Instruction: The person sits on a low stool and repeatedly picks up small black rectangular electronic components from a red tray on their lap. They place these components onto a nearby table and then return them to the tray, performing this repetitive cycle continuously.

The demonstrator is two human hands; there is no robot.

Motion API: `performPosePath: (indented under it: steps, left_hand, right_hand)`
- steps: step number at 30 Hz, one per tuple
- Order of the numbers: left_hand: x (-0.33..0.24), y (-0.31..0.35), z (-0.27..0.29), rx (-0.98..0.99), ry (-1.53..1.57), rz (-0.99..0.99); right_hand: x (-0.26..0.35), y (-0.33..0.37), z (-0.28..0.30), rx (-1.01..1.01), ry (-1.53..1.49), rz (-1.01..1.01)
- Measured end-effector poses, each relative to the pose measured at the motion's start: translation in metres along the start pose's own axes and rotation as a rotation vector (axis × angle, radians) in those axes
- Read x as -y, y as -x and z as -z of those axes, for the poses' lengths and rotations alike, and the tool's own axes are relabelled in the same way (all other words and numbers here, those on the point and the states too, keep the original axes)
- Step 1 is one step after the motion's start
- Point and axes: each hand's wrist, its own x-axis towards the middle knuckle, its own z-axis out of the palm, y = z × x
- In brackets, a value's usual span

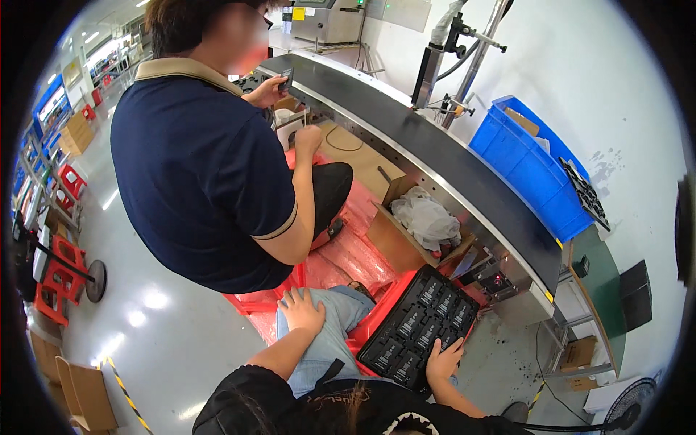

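Observation:
My left hand lies on my left knee, with its fingers spread and nothing in it. My right hand rests at the right edge of a black tray, its fingers stretched over the edge and touching it. Several flat black pieces with pale markings sit in rows in the tray's pockets. The tray is tilted in front of me, over a red plastic surface.
A co-worker sits at the left, holding a small dark piece. A long conveyor runs past us. An open carton with plastic bags stands under it. Behind are a blue bin and a green table. A fan is lower right.

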Motion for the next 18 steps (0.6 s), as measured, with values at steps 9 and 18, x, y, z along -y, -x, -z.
performPosePath:
  steps: [9, 18]
  left_hand:
    - [-0.001, 0.001, -0.001, 0.004, -0.039, 0.017]
    - [0.0, 0.0, 0.0, -0.006, -0.071, -0.009]
  right_hand:
    - [-0.008, -0.003, -0.009, -0.017, 0.021, 0.021]
    - [0.002, 0.0, 0.003, 0.012, -0.05, -0.003]
